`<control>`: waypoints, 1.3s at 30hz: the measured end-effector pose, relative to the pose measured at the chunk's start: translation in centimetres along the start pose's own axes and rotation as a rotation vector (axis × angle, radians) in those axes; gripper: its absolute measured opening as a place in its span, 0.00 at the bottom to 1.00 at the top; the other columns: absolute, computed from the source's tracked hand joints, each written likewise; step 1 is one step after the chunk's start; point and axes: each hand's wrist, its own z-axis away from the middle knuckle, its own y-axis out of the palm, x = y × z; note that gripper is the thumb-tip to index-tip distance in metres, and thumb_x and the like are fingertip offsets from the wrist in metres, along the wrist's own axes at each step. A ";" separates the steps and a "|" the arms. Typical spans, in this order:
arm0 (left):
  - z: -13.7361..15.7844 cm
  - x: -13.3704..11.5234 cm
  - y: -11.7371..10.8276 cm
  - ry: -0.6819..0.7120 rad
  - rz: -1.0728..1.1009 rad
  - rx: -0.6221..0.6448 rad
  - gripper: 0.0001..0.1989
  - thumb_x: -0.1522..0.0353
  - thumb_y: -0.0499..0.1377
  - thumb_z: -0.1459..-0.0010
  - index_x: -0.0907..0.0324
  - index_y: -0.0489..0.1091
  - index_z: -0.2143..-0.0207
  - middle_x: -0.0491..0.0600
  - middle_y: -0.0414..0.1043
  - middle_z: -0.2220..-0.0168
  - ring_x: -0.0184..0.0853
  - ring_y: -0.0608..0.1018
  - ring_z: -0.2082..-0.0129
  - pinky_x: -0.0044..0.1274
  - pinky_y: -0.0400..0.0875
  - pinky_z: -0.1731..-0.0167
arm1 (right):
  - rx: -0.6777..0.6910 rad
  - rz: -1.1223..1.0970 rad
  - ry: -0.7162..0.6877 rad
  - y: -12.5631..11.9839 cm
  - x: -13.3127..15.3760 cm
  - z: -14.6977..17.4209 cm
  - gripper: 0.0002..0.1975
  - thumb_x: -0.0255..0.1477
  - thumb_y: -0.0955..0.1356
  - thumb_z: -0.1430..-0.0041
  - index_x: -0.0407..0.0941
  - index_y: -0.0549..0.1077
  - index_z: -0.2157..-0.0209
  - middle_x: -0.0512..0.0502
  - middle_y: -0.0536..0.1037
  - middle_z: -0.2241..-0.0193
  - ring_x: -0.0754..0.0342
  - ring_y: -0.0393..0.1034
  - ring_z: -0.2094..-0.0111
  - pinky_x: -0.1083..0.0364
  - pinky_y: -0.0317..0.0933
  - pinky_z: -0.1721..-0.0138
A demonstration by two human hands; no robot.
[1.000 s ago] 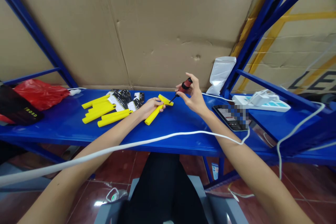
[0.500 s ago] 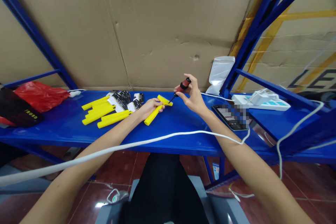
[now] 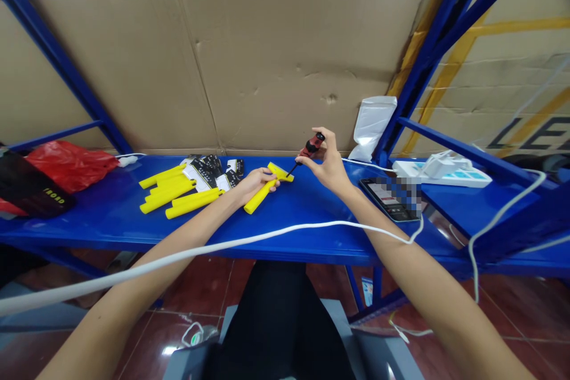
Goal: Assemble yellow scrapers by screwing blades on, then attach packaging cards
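Observation:
My left hand (image 3: 257, 184) is closed around a yellow T-shaped scraper (image 3: 259, 198), near where its handle meets the crosspiece. The scraper's handle end rests on or just over the blue shelf top. In my right hand (image 3: 328, 164) is a screwdriver (image 3: 310, 146) with a red and black handle, held between thumb and fingers. Its dark shaft slants down to the left, and the tip meets the scraper's head. Whether a screw sits under the tip is too small to tell. Left of my hands lie several yellow scrapers (image 3: 168, 194) with black-and-white cards (image 3: 203, 171) at their heads.
A phone (image 3: 389, 198) and a white power strip (image 3: 443, 173) lie to the right. A white cable (image 3: 267, 236) crosses in front of both forearms. At the far left are a red plastic bag (image 3: 71, 166) and a black bag (image 3: 33, 190). Cardboard (image 3: 285, 59) closes off the back.
Almost nothing differs. The screwdriver handle appears slightly turned in my right hand, while the scraper and my left hand keep their place.

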 end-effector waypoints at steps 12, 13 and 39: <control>0.2 -0.1 0.2 -0.001 -0.037 0.013 0.14 0.85 0.65 0.37 0.62 0.67 0.57 0.61 0.81 0.63 0.37 0.82 0.69 0.23 0.69 0.74 | -0.039 0.085 -0.001 -0.1 0.0 0.0 0.42 0.58 0.78 0.39 0.55 0.60 0.35 0.46 0.77 0.55 0.43 0.82 0.61 0.38 0.84 0.56; 0.2 -0.1 0.2 0.000 -0.042 0.014 0.14 0.84 0.64 0.36 0.61 0.67 0.57 0.61 0.81 0.63 0.36 0.82 0.69 0.23 0.70 0.74 | -0.043 0.088 -0.003 -0.1 0.0 0.0 0.42 0.58 0.79 0.39 0.55 0.61 0.36 0.46 0.77 0.55 0.44 0.82 0.62 0.39 0.84 0.56; 0.8 -1.4 0.2 0.177 -0.030 -0.083 0.13 0.83 0.65 0.36 0.62 0.70 0.55 0.58 0.82 0.57 0.38 0.86 0.64 0.23 0.74 0.72 | -0.703 -0.352 0.204 -1.2 -1.3 -1.7 0.47 0.50 0.85 0.54 0.52 0.58 0.44 0.51 0.74 0.60 0.46 0.81 0.60 0.32 0.83 0.48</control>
